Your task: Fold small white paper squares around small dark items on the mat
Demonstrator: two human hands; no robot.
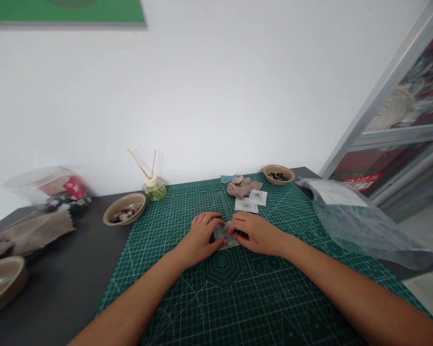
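I saw both arms stretched out over the green mat (209, 298). The left hand (201, 236) and the right hand (257, 233) lay close together in the middle of it. Their fingers were curled down on a small clear bag (225, 235), pinching it flat on the mat. Something dark sat in the bag, but I could not tell what. Just behind the hands lay two white squares (251, 201) and a bunch of tan cloth (242, 186). A bowl (124, 208) of small bits stood to the left, near a little bottle with sticks (153, 187). A big plastic bag (353, 218) lay to the right. Another bowl (2, 283) was cut off at the left edge.
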